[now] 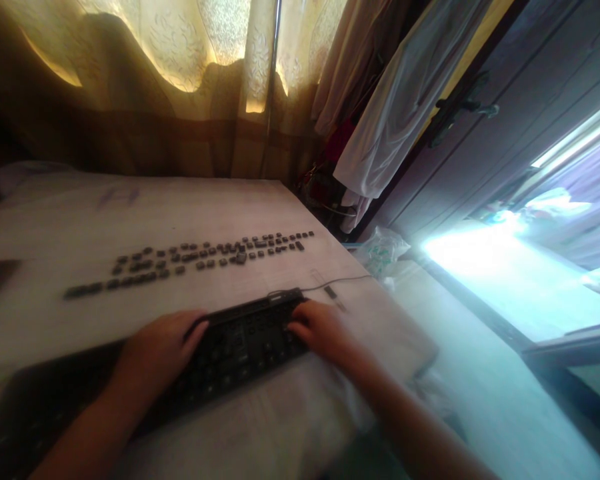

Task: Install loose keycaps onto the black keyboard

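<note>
Reaching in from the bottom edge

Slanting the left forearm (93,423) up from the bottom left to the left hand (160,347), left of centre. Curling its fingers (187,316) (tips hidden) and stretching the thumb (195,340) toward upper right. Angling the right forearm (387,393) in from the bottom right to the right hand (325,327), just right of centre. Bending its fingers (307,309) leftward, close above the thumb (300,328).

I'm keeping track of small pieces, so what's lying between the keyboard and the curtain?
In the head view: a thin cable near the keyboard, then rough rows of dark keys, then a purple mark, all on the table.
</note>
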{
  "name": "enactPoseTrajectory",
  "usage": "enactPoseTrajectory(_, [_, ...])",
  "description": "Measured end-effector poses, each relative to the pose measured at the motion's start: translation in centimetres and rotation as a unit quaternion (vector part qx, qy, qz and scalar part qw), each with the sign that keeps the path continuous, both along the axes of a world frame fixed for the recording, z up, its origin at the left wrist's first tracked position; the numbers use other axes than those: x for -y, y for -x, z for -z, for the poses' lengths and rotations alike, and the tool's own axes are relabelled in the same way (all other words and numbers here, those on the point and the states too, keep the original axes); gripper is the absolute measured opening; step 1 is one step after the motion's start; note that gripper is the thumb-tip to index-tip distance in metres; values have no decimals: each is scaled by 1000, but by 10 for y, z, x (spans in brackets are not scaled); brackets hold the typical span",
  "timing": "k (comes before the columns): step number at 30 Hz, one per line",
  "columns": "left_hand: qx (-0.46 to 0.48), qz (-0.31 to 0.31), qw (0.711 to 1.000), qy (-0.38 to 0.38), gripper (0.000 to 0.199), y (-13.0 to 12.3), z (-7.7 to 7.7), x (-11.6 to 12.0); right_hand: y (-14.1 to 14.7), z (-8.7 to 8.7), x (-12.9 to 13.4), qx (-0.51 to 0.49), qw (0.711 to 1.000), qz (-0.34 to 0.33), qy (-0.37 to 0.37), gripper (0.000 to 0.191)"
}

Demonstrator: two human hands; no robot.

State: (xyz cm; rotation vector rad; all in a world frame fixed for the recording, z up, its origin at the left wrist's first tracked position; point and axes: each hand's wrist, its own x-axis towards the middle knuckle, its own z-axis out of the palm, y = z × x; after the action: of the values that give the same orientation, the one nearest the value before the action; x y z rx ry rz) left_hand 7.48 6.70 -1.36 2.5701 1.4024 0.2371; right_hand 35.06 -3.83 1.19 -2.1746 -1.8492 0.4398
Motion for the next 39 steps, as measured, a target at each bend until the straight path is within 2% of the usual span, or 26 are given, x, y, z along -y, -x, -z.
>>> enactPoseTrajectory(8, [-5, 0, 1000, -5, 54, 1, -2, 2, 2, -1, 6, -18, 1000, -23, 3, 10])
enactPoseTrajectory(17, [-4, 0, 1000, -8, 51, 1, -1, 1, -3, -2, 4, -16, 1000, 8, 10, 6])
enactPoseTrajectory(20, [-3, -3, 1000, -11, 50, 0, -2, 2, -6, -1, 6, -10, 1000, -16, 15, 8])
enactPoseTrajectory(29, [4, -1, 1000, -16, 51, 2, 1, 1, -20, 1, 6, -13, 989, -146, -11, 18])
enactPoseTrajectory(39, [0, -3, 1000, -15, 52, 0, 0, 1, -21, 4, -1, 25, 986, -167, 4, 12])
